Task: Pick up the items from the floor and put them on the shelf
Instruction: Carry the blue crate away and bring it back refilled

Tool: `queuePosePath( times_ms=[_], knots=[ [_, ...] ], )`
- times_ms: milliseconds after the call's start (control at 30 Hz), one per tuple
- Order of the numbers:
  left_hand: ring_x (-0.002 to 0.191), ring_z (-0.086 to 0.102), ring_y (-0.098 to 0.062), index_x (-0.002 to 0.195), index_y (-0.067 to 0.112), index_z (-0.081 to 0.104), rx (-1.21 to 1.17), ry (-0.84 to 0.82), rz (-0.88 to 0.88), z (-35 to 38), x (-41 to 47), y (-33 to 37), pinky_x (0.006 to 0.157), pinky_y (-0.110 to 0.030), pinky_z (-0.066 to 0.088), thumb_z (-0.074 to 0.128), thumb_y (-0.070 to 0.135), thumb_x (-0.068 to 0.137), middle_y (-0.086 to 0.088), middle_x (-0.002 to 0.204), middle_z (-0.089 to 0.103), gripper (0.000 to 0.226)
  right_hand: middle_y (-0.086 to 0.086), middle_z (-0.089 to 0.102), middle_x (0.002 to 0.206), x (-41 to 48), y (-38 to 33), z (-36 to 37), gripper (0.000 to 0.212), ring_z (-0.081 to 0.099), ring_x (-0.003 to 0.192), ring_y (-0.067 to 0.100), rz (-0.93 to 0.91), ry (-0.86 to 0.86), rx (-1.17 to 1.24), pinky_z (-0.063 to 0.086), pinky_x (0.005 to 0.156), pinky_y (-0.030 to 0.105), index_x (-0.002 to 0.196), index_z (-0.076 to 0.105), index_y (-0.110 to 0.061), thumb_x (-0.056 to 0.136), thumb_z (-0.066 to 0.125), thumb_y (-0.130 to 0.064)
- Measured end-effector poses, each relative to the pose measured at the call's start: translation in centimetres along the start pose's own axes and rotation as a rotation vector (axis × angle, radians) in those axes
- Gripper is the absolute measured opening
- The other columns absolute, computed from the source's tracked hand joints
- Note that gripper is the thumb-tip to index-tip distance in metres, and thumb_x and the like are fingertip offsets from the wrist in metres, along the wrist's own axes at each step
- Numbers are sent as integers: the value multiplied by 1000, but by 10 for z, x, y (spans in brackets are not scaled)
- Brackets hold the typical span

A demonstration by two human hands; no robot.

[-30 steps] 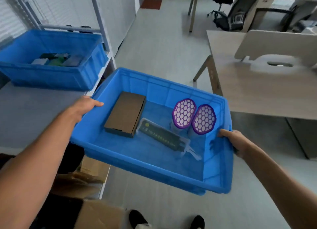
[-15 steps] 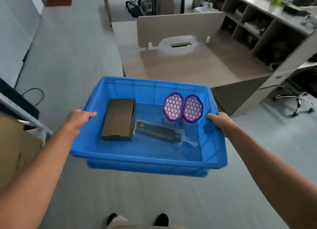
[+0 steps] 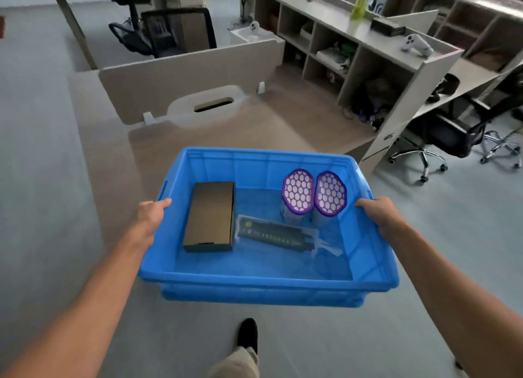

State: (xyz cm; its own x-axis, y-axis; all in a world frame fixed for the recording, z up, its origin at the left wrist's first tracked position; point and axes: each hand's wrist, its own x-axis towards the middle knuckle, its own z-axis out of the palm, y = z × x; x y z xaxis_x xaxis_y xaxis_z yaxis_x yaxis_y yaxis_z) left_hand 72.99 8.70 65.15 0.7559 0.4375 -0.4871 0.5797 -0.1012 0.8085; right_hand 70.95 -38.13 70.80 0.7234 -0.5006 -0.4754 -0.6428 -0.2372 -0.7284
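I carry a blue plastic bin [image 3: 263, 283] in front of me, above the floor. My left hand [image 3: 150, 217] grips its left rim and my right hand [image 3: 380, 215] grips its right rim. Inside lie a flat brown box [image 3: 210, 215] on the left, a dark device in a clear bag [image 3: 276, 233] in the middle, and two white containers with purple honeycomb lids [image 3: 314, 193] standing side by side at the right.
A low wooden desk with an upright panel [image 3: 184, 86] stands just beyond the bin. A cubby shelf unit [image 3: 353, 52] runs along the right, with office chairs [image 3: 441, 134] beside it. Grey floor spreads to the left and below, where my shoe [image 3: 247, 333] shows.
My view has swung right, away from the shelf holding another blue bin, toward the desk and cubby unit. The bin stays held in both hands and now sits level.
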Motion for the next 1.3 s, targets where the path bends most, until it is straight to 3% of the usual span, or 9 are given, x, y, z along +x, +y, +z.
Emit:
queuePosePath(
  times_ms=[233,400,567,667,767,900,967,1100,1300],
  knots=[
    [87,50,-25,97,7,56,-5,-21,23,123,57,108,81,-39,44,64,24,93,-11,94,53,19,20,71,95,120,-75,-37,25,68,81,36,-17,49,56,58,85,51,108,68,4,85,58,-3],
    [77,44,-23,75,8,49,-40,22,19,200,111,152,70,-34,35,62,21,94,-11,83,46,27,22,71,97,227,-129,-49,27,71,87,38,-78,17,81,59,83,51,107,67,3,83,55,-1],
    [83,44,-24,86,6,52,-92,123,0,269,153,181,72,-35,35,62,24,94,-11,86,47,22,10,70,86,345,-185,-52,28,68,73,29,-132,-107,68,57,67,34,105,67,-8,85,51,1],
    [78,43,-26,74,6,49,-119,211,-48,305,168,196,68,-35,35,61,26,95,-15,81,46,31,14,72,94,415,-222,-52,35,70,81,33,-160,-183,35,60,77,43,111,68,-8,81,52,0],
    [93,58,-40,121,-21,49,-123,304,-84,337,175,212,85,-43,44,60,25,96,-30,111,61,54,11,72,98,474,-263,-42,36,70,93,35,-209,-239,22,57,91,52,111,67,-13,78,56,-1],
    [126,47,-50,137,-17,35,-174,349,-106,365,195,230,107,-54,37,59,26,96,-34,144,39,64,8,66,112,535,-306,-18,48,64,105,30,-240,-278,8,52,100,48,129,61,-13,82,58,-4],
    [126,48,-49,135,-15,43,-170,390,-128,378,213,242,105,-54,39,58,26,97,-33,138,49,58,9,64,124,574,-324,1,55,61,114,29,-245,-298,-7,49,104,48,134,59,-14,80,59,-8],
    [65,49,-29,107,-8,62,-168,439,-136,398,254,265,60,-35,37,58,24,97,-9,69,52,34,13,64,129,635,-345,39,58,62,115,33,-206,-319,12,50,103,52,136,57,-16,78,57,-10],
    [60,43,-23,86,8,59,-186,450,-151,427,310,286,56,-32,32,56,23,97,-3,65,46,19,12,57,134,684,-379,69,57,57,118,33,-189,-311,-19,49,103,49,145,47,-16,89,51,-6]
  ],
)
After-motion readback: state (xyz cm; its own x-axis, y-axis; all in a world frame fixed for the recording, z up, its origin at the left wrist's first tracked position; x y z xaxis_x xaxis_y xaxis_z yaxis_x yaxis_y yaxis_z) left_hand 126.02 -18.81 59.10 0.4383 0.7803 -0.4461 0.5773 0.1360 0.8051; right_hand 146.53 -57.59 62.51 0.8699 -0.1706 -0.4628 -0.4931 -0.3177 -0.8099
